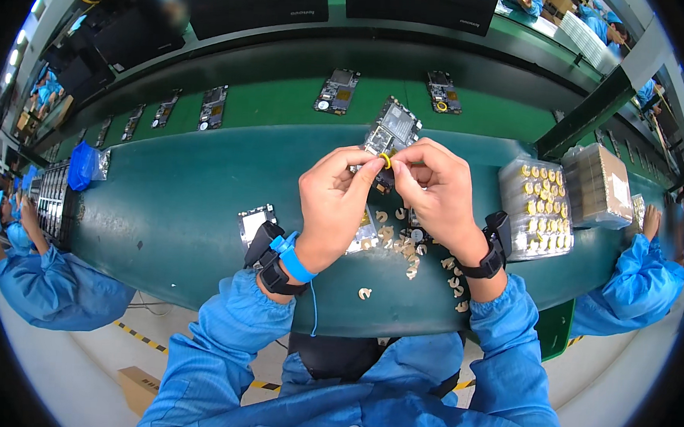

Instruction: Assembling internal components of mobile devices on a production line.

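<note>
Between my fingertips is a small yellow-rimmed round part point(385, 161). My left hand point(339, 194) pinches it from one side, and my right hand point(435, 186) is closed at its other edge with thumb and forefinger together. Right behind the fingertips is a circuit board point(395, 126) with silver shields, tilted and partly covered by my hands; I cannot tell whether it is held or resting. Below my hands lie several small beige curved pieces point(411, 250), with another board point(364, 234) partly hidden beside them. One more board point(255, 218) sits by my left wrist.
A clear tray point(545, 251) of yellow-rimmed round parts stands at right, beside a stack of trays with a cardboard piece point(615, 189). Boards point(337, 91) are spaced along the green conveyor point(270, 105). A green post point(583, 114) rises at right. Co-workers point(60, 284) sit on both sides.
</note>
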{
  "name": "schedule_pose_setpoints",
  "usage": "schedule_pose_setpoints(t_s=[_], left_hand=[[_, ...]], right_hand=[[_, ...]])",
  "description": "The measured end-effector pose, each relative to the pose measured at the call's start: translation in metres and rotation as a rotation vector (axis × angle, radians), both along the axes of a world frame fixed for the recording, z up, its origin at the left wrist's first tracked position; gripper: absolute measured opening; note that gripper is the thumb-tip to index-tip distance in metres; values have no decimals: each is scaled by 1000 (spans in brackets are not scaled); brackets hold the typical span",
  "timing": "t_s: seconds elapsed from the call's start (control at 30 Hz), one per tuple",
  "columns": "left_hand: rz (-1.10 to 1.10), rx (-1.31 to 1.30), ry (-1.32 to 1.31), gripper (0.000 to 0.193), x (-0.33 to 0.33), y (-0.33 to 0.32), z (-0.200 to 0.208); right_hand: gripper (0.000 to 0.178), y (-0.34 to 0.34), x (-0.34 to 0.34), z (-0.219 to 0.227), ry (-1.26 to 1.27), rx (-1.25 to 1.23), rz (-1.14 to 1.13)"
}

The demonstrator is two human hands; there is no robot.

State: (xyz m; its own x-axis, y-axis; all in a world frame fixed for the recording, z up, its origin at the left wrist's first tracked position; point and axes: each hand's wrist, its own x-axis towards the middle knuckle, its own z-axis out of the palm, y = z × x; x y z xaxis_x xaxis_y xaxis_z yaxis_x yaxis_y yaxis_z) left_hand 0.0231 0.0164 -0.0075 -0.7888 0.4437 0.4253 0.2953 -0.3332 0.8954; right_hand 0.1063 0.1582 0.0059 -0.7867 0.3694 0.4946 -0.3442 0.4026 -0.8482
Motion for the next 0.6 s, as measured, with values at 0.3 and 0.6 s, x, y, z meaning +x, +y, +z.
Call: schedule_pose_setpoints(t_s=[0.3,0.6], left_hand=[[-80,18,31,15,5,1,3],[-23,-74,-48,16,-10,-10,3]], right_hand=[[8,-1,0,-6,1,72,-27],[8,33,23,23,-130,-40,206]])
